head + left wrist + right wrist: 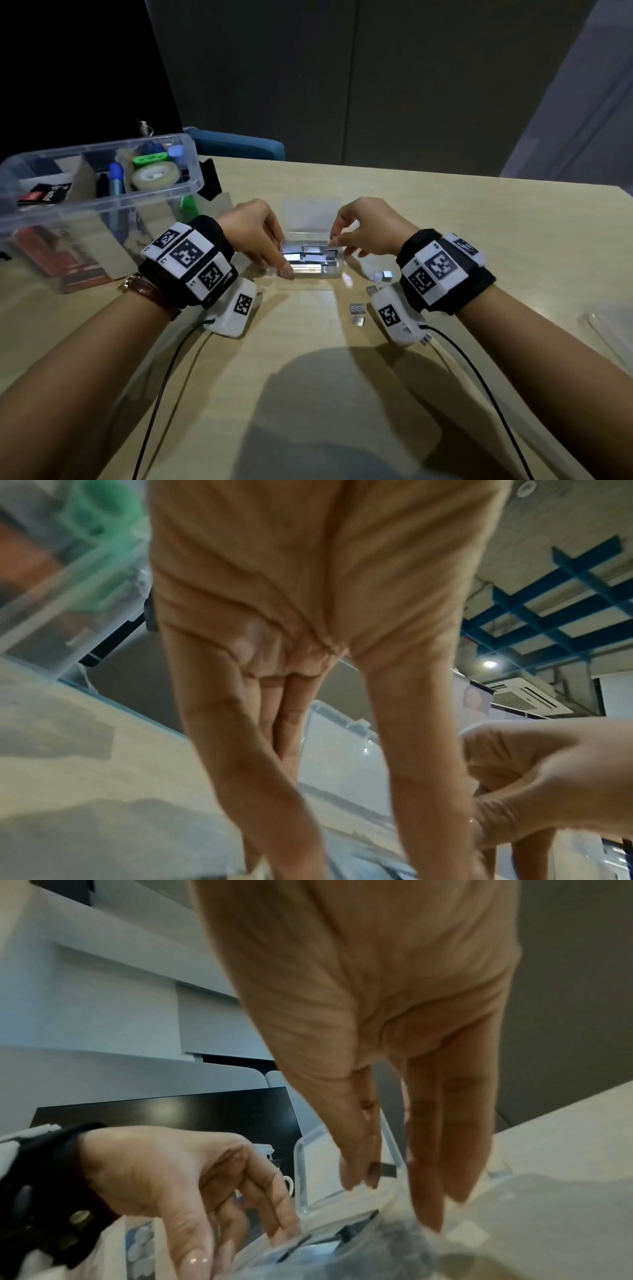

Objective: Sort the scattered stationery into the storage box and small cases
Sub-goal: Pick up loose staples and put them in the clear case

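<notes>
we see a small clear plastic case [310, 263] lying open near the middle of the pale wooden desk [479, 246], its hinged lid [311, 214] folded back toward 12 o'clock and lying nearly flat. the tray is packed with short silvery blocks of staples [308, 257] that catch the light, laid in uneven rows. our left hand [255, 233] comes in from 9 o'clock, fingers bent downward, with the fingertips [286, 270] pressing on the case's near left corner; nothing is gripped. our right hand [368, 228] hangs over the case's 3 o'clock end, thumb and forefinger pinched on a small silvery staple block [334, 242] just above the tray; in the right wrist view a dark sliver shows between those two fingertips [373, 1173]. a few loose staple pieces [358, 310] lie on the desk at 4 to 5 o'clock from the case, near the right wrist. at 10 o'clock stands the large clear storage box [102, 202], holding a roll of tape [156, 176], a green piece [150, 160], a blue-capped pen [115, 180] and a dark card, with red packaging visible through its wall.
</notes>
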